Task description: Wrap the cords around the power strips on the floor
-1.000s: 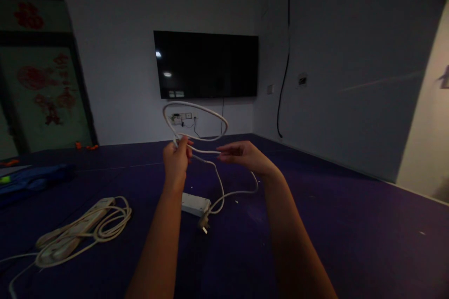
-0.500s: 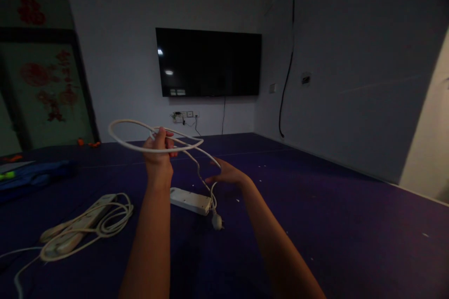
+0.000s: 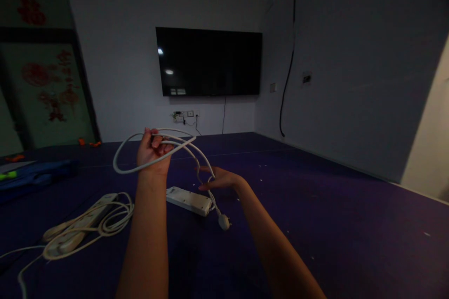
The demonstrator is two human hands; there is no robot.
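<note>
Several loose loops of a white power cord point(image 3: 128, 171) hang from my left hand point(image 3: 154, 154), which is closed around them above the floor. Lower and to the right, my right hand point(image 3: 220, 178) has its fingers stretched out and thumb apart, with the cord passing between them. Beneath the hands lies a white power strip point(image 3: 189, 201), partly hidden behind my left forearm. The cord's plug point(image 3: 224, 222) is at the strip's right end, prongs pointing right.
Another power strip point(image 3: 89, 218), its cord coiled over it, lies at left on the purple floor point(image 3: 336, 224). Blue cloth point(image 3: 42, 174) is farther left. A television point(image 3: 210, 63) hangs on the back wall, and a black cable point(image 3: 288, 72) runs down the right wall.
My left hand has turned and moved slightly left, tilting the loops downward on the left. My right hand has shifted a little left and down. The plug has swung right.
</note>
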